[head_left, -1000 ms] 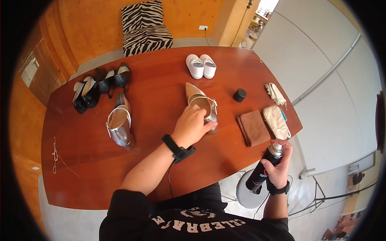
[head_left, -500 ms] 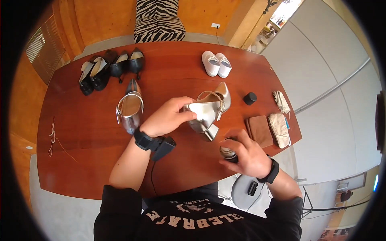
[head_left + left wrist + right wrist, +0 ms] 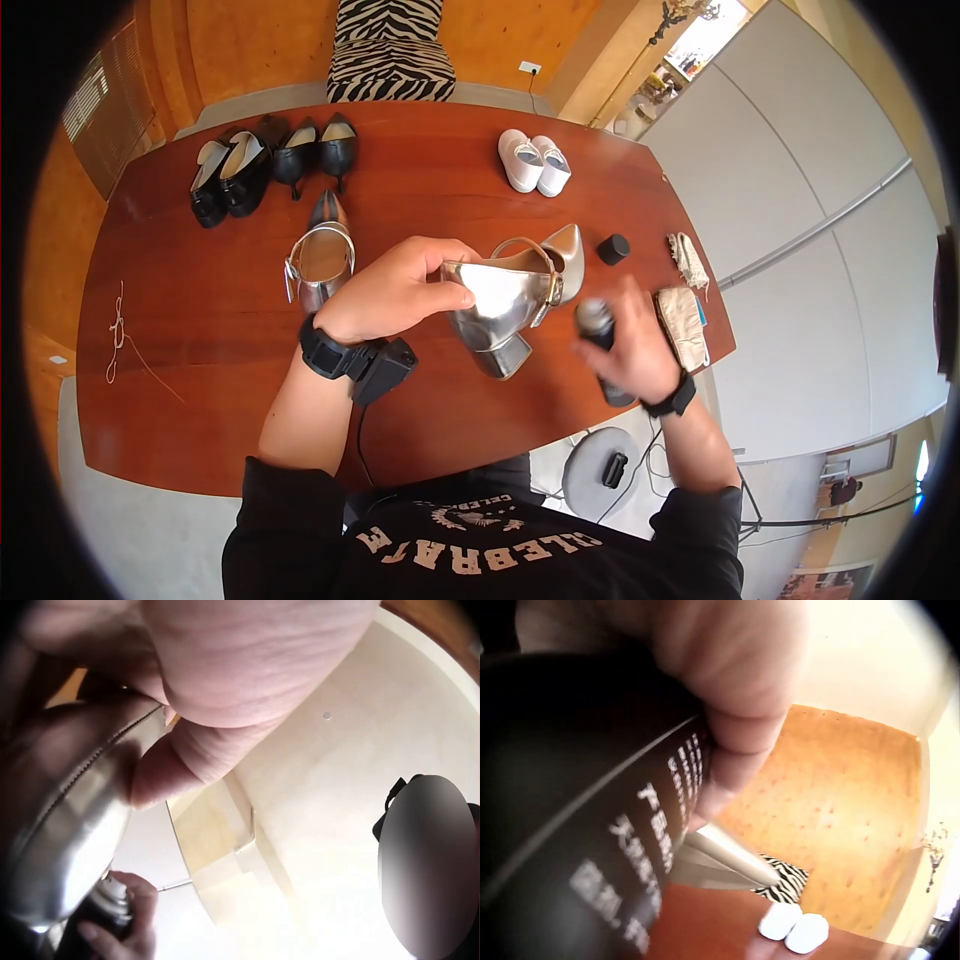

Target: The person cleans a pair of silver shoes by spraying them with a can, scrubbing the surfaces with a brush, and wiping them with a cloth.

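In the head view my left hand (image 3: 390, 290) pinches a silver heeled shoe (image 3: 500, 310) at its back rim, thumb on the outside. The shoe is held above the table, heel down, toe pointing away and right. The left wrist view shows the thumb pressing on its shiny leather (image 3: 75, 825). To the right of the shoe, my right hand (image 3: 640, 350) grips a black spray can (image 3: 597, 322), blurred by motion. White print on the can's side (image 3: 622, 847) fills much of the right wrist view. The matching silver shoe (image 3: 325, 255) stands on the table, left of my left hand.
Black shoes (image 3: 245, 175) stand at the back left, white shoes (image 3: 535, 162) at the back. A black cap (image 3: 613, 249) sits beyond the can. Beige cloths (image 3: 682, 325) lie along the right edge, thin string (image 3: 118, 335) on the left of the table (image 3: 220, 400).
My left hand has lifted the silver shoe off the table and turned its side toward me. My right hand has brought the spray can from the front right edge to beside the shoe.
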`<state>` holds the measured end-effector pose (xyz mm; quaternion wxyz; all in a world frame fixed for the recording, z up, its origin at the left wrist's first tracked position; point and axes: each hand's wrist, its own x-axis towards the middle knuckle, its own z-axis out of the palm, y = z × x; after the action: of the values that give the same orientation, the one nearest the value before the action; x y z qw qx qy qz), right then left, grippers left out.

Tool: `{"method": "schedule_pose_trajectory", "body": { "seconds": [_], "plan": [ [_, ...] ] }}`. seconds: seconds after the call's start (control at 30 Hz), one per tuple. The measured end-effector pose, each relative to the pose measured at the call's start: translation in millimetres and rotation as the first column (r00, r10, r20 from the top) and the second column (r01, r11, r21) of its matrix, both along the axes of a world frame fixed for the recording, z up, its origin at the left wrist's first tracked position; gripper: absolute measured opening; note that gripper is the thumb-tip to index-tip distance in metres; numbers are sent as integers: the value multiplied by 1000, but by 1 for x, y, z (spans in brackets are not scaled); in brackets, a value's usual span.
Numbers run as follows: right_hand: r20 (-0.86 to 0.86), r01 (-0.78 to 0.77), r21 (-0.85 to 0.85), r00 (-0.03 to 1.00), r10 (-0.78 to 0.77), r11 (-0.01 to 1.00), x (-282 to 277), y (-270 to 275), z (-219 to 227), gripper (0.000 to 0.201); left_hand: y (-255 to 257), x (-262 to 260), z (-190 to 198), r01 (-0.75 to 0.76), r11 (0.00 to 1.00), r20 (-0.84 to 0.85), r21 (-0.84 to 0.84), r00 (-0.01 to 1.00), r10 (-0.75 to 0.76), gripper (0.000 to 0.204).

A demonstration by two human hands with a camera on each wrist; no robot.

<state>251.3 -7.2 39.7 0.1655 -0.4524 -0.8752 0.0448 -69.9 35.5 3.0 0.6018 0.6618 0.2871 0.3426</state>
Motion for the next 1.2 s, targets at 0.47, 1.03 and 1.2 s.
{"method": "schedule_pose_trajectory", "body": {
  "seconds": [0.47, 1.03, 1.2],
  "plan": [
    [-44, 94, -49, 994, -96, 994, 44, 58, -24, 57, -38, 18, 18, -44, 810, -242, 584, 943, 226, 18],
    [-16, 109, 45, 994, -108, 993, 38, 65, -2, 56, -37, 32, 4, -95, 832, -130, 546, 972, 196, 21],
    [12, -53, 45, 999, 52, 998, -1, 2, 12, 59, -20, 35, -2, -236, 905, -48, 353, 962, 269, 23]
  ]
}}
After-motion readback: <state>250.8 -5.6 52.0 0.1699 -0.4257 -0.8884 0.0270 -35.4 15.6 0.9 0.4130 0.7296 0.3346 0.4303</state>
